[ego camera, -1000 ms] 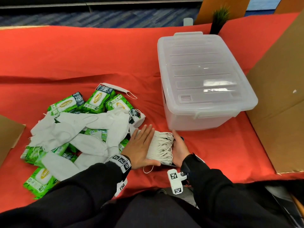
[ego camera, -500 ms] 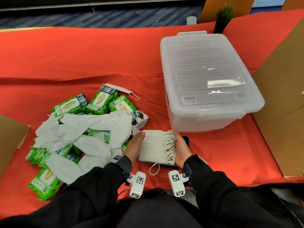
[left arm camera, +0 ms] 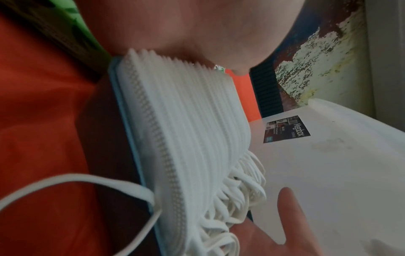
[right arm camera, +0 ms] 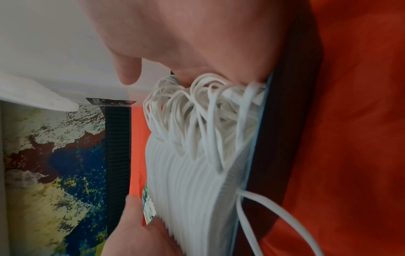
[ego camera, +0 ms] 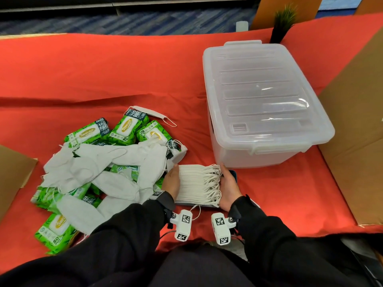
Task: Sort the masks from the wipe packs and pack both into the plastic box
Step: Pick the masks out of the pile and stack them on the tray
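A neat stack of white masks (ego camera: 194, 183) lies on the red cloth just in front of the clear plastic box (ego camera: 269, 141), whose lid is closed. My left hand (ego camera: 172, 181) holds the stack's left side. My right hand (ego camera: 228, 185) holds the side with the bunched ear loops (right arm camera: 197, 110). A thin dark slab with a blue edge (left arm camera: 122, 107) sits under the stack. To the left is a mixed heap of loose white masks (ego camera: 99, 164) and green wipe packs (ego camera: 126, 128). In both hands the fingers below the stack are hidden.
One mask (ego camera: 149, 112) lies apart at the heap's far edge. Brown cardboard (ego camera: 356, 141) stands along the right side, and another piece (ego camera: 12, 168) is at the left edge. A small plant (ego camera: 281, 19) stands behind the box. Bare red cloth stretches beyond the heap.
My left hand came off the top of the stack and moved to its left side. Both hands now squeeze the stack square from the sides.
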The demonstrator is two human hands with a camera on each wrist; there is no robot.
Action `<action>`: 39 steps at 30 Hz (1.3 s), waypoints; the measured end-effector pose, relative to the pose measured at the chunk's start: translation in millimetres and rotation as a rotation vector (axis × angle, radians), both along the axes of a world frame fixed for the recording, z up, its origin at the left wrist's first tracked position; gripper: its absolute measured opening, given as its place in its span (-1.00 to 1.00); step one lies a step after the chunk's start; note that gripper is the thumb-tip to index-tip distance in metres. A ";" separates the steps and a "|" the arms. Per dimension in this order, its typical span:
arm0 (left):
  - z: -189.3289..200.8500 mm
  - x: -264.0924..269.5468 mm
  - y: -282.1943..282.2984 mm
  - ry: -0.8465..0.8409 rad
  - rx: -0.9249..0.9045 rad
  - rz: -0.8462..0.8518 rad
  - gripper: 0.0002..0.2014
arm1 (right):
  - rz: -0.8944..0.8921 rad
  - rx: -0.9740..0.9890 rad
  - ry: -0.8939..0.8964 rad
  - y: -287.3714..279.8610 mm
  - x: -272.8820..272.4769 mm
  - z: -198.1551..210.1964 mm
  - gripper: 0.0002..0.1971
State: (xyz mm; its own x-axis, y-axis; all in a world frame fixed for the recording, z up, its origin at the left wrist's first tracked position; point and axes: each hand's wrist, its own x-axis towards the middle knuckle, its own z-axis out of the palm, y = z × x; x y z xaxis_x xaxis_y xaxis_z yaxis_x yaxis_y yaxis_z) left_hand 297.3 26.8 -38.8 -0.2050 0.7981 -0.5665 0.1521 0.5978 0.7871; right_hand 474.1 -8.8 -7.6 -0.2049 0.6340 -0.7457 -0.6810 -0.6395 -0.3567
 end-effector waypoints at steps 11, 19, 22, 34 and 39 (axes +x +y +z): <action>-1.7 -1.7 -1.8 0.079 0.001 -0.023 -0.38 | 0.016 0.029 0.042 -2.3 -2.2 -13.5 -0.27; -9.3 -15.0 -11.9 -0.223 0.006 0.143 -0.48 | 0.101 0.032 -0.212 0.9 14.7 -6.5 -0.45; -11.6 -14.9 -24.0 -0.242 -0.010 0.167 -0.62 | 0.146 0.009 -0.163 -2.6 10.1 -5.7 -0.44; -5.7 -14.8 -40.7 -0.065 0.122 -0.040 -0.55 | 0.183 -0.017 -0.193 -6.1 5.4 2.2 -0.44; -7.9 -17.2 -45.8 -0.001 0.188 -0.185 -0.54 | 0.142 -0.049 -0.253 -10.0 3.2 1.5 -0.43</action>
State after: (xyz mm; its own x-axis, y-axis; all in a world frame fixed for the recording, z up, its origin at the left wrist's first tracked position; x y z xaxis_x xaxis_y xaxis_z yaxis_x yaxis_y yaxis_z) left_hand 280.0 -19.0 -46.7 -0.0448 0.9135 -0.4044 0.2447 0.4026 0.8821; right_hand 477.2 -18.8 -6.1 -0.0931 0.5742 -0.8134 -0.4766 -0.7430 -0.4699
